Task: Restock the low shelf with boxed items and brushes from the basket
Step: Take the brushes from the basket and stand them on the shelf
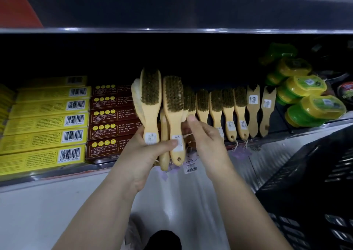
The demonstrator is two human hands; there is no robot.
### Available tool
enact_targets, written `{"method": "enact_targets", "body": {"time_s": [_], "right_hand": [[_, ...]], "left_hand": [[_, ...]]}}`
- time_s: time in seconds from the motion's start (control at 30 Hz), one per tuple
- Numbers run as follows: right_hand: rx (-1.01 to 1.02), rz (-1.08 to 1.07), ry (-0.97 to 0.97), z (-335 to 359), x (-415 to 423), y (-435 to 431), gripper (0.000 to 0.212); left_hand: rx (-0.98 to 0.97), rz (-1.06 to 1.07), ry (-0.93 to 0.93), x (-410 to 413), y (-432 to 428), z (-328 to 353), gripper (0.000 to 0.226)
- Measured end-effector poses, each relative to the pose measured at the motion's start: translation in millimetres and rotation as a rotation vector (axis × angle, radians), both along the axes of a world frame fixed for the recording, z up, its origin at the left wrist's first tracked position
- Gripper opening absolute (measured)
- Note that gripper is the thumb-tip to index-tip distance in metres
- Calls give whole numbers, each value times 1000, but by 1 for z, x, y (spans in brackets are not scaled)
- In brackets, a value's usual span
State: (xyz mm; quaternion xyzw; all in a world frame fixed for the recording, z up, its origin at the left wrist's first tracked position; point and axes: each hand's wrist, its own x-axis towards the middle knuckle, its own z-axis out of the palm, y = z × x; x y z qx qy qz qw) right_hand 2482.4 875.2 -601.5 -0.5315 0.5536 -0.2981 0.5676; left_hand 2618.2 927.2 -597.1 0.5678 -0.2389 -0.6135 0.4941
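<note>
My left hand (145,150) grips a bunch of several wooden-handled brushes (172,112) by their handles, bristles up, in front of the low shelf (57,171). My right hand (202,141) pinches the handle of one brush in that bunch with thumb and fingers. A row of like brushes (229,106) stands on the shelf just right of the bunch. Yellow boxes (47,122) and dark red boxes (110,123) lie stacked at the left of the shelf. The black basket (315,183) sits at the lower right.
Green and yellow round tins (305,97) are piled at the shelf's right end. An upper shelf edge (172,30) runs above. The pale floor (57,211) lies below the shelf. Paper tags (191,166) hang from the brush handles.
</note>
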Motion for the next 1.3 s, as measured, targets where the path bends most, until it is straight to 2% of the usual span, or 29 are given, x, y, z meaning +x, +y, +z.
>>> {"method": "enact_targets", "body": {"time_s": [0.03,0.1,0.2,0.23,0.3,0.33,0.4,0.47,0.67,0.77,0.87,1.0,1.1,1.2,1.3], "right_hand": [[22,47,-77,3,-1,3,27],[-15,83,-103,4,-3,5,13],[45,-137,-276,-1,-7,-6,8],[44,-232,-258,-4,-10,-12,9],[-4,-347,-51,-14,-14,-28,5],[-20,-349,49,-18,-13,-33,5],[-32,-284,168,-27,-8,-38,33],[-59,-215,242,-37,-2,-37,49],[-143,-166,393,-46,1,-41,53],[-159,-184,388,-38,-1,-40,45],[-256,-213,387,-24,-6,-30,37],[-120,-63,-30,-2,-7,-7,15],[-60,-180,-119,-2,-15,-6,8],[-34,-385,22,-10,-30,-26,15],[8,-400,201,-20,-35,-47,25]], "left_hand": [[-17,-11,-3,-3,-1,1,34],[-27,-25,12,-9,-1,3,41],[-16,46,20,-10,-2,-1,41],[-14,70,19,-10,-2,-2,37],[-6,112,37,-7,-2,-3,28],[-1,132,52,-6,-3,-4,25],[9,149,91,-5,-3,-4,24],[10,137,115,-6,-4,-5,25],[-32,112,133,-11,-7,-5,30],[-41,135,115,-18,-10,-8,28],[-18,160,97,-24,-12,-13,29],[-21,120,74,-30,-12,-16,34],[-27,107,43,-35,-12,-17,30],[-9,118,6,-34,-14,-15,23],[4,109,54,-35,-13,-11,22]]}}
